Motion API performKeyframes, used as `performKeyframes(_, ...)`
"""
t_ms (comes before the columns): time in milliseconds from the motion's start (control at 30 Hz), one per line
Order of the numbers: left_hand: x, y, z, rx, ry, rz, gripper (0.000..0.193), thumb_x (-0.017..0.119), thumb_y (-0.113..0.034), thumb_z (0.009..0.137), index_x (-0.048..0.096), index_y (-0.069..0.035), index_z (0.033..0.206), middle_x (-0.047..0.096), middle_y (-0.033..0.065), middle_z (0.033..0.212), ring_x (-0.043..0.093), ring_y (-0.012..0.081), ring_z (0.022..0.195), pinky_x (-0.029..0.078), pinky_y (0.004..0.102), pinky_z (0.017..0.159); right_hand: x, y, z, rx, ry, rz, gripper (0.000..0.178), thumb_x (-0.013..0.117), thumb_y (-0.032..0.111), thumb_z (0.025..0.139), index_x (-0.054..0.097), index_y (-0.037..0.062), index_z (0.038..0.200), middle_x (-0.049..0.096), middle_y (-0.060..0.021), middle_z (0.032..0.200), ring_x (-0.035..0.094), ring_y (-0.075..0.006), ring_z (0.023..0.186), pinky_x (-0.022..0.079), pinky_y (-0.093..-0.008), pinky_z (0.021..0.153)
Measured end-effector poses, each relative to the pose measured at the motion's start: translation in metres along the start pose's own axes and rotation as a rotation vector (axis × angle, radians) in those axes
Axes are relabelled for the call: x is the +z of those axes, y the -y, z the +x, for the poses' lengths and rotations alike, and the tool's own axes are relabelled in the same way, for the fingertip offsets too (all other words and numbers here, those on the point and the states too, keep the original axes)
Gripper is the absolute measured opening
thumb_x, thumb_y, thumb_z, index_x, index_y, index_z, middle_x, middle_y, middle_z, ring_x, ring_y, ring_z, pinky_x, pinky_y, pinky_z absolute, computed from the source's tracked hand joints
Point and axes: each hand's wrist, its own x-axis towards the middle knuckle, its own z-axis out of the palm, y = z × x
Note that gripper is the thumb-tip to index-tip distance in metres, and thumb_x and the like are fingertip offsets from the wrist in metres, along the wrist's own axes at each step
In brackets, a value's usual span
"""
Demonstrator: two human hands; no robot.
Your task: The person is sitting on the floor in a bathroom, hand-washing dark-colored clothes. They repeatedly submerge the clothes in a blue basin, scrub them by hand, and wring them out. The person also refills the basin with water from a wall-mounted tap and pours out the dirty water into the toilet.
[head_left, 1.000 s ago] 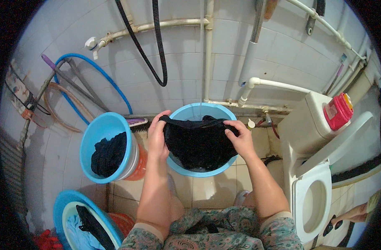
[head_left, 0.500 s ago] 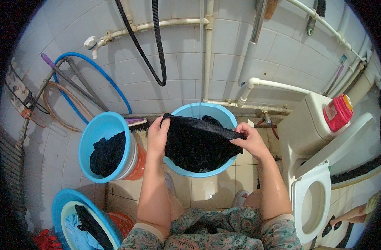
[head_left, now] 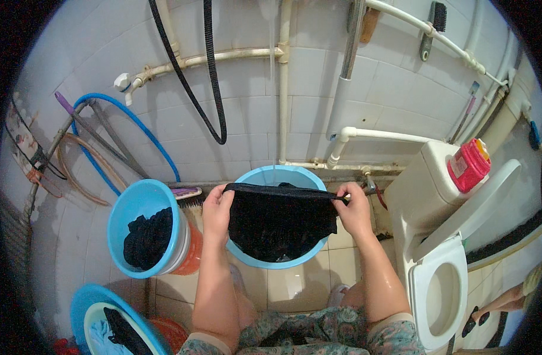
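A black garment [head_left: 282, 225] with a band along its top edge is stretched flat between my two hands. My left hand [head_left: 218, 210] is closed on the left end of the band, and my right hand [head_left: 354, 208] pinches the right end. The cloth hangs down over a light-blue basin [head_left: 309, 177] on the tiled floor, hiding most of what lies inside. More dark cloth shows just behind the band. From above, a thin stream of water [head_left: 272, 89] falls into the back of the basin.
To the left stands a blue bucket [head_left: 118, 207] holding black cloth [head_left: 149, 239]. Nearer, a blue tub [head_left: 80, 305] holds a paler basin with light-blue and black cloth. A brush [head_left: 188, 193] lies by the wall. On the right are a toilet [head_left: 416, 296] and another person's leg [head_left: 504, 305].
Both hands have drawn the garment's top edge straight and level; it sagged and slanted down to the right before. The whole view has shifted, with the basin and buckets lower in the picture.
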Motion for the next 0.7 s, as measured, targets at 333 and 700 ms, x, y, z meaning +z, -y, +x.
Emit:
performKeyframes(333, 0.018, -0.008, -0.008, -0.319, 0.255, -0.311, 0.052, 0.023, -0.042, 0.095, 0.030, -0.008, 0.133, 0.054, 0.0141, 0.111, 0.058, 0.0236, 0.091, 0.048, 0.0349, 0.074, 0.023, 0.013, -0.019, 0.202, 0.442, 0.695, 0.032, 0.058, -0.008, 0.066, 0.040, 0.0071, 0.087, 0.051, -0.0034, 0.087, 0.051, -0.0133, 0.083, 0.042, -0.0272, 0.077)
performKeyframes(700, 0.026, -0.008, -0.007, -0.224, 0.267, -0.702, 0.043, 0.030, -0.034, 0.095, 0.032, -0.008, 0.129, 0.058, 0.0163, 0.102, 0.061, 0.0243, 0.087, 0.054, 0.0356, 0.073, 0.035, 0.024, -0.029, -0.158, 0.658, 0.516, 0.020, 0.062, 0.005, 0.072, 0.060, 0.0096, 0.091, 0.050, -0.0120, 0.105, 0.050, -0.0256, 0.103, 0.041, -0.0319, 0.086)
